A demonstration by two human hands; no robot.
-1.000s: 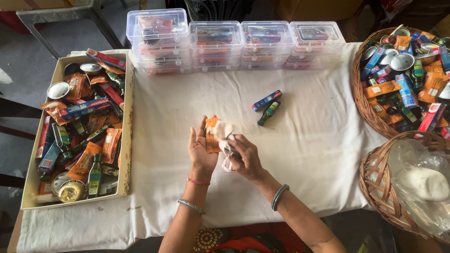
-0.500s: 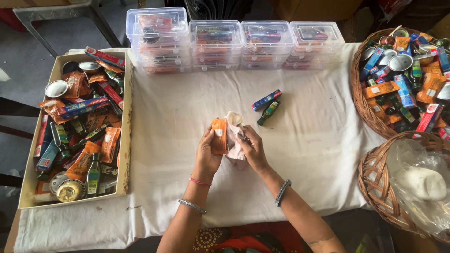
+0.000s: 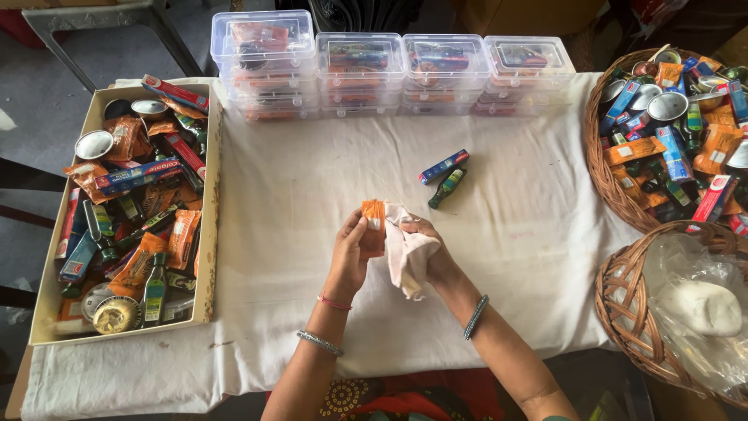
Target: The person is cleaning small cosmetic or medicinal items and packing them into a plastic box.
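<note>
Head view, looking straight down. Left hand (image 3: 352, 251) fingers are clenched on an orange sachet (image 3: 375, 226), thumb on its near face and fingertips behind it. Sachet stands above the middle of the white cloth-covered table (image 3: 312, 179), with its long axis pointing away from the person. Right hand (image 3: 430, 251) fingers are closed on a bunched pale rag (image 3: 407, 253), which touches the sachet's right edge. Sachet therefore lies just left of the right fingers and directly in the left grip; both hands meet at it, the left hand being the holder. Both forearms rise from the bottom edge and converge, wrists bent inward; each wrist carries a bangle, and the left also a red thread.

Beyond the hands, well apart, a blue tube (image 3: 444, 166) and a small dark bottle (image 3: 447, 187) lie side by side on the table, both angled up to the right. Clear lidded boxes (image 3: 362, 66) stand stacked in a row along the far edge. Cardboard tray (image 3: 210, 195) at left holds mixed sachets, tubes, bottles and metal cups. Wicker basket (image 3: 600, 168) at upper right holds similar stock. Second basket (image 3: 623, 312) at lower right holds a clear bag with something white inside.
</note>
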